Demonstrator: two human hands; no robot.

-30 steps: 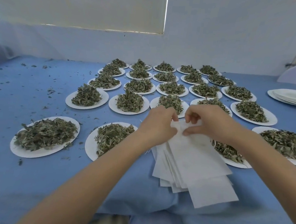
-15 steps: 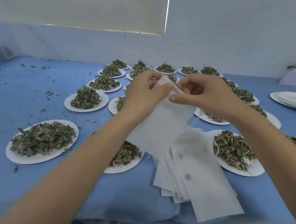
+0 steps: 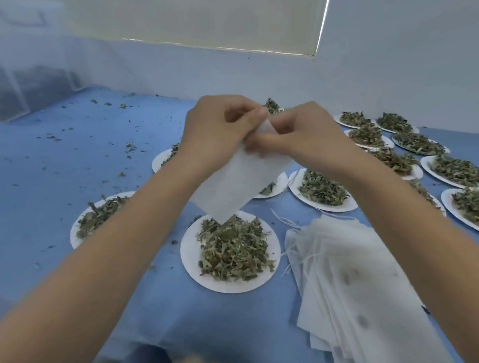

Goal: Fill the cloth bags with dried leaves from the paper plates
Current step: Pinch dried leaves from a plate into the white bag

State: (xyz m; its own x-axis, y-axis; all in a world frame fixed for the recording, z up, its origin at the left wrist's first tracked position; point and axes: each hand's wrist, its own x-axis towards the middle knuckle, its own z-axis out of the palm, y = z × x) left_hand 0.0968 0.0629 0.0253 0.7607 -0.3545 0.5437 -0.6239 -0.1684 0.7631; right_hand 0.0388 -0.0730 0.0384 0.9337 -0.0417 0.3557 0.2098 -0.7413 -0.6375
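Both hands hold one white cloth bag (image 3: 241, 181) up in the air by its top edge. My left hand (image 3: 217, 129) pinches the left side of the bag's mouth and my right hand (image 3: 304, 135) pinches the right side. The bag hangs down, its lower corner just above a paper plate (image 3: 193, 253) heaped with dried leaves (image 3: 234, 251). A stack of flat white cloth bags (image 3: 348, 282) with drawstrings lies on the blue cloth to the right of that plate.
Several more paper plates of dried leaves (image 3: 322, 189) spread across the blue cloth (image 3: 41, 191) to the right and behind. Loose leaf bits litter the cloth at left. A white wall (image 3: 388, 78) closes the back. Mesh trays (image 3: 13, 92) stand far left.
Both hands lifted one bag off the stack and raised it over the near plate. The view has swung left, so the plates and stack now lie further right.
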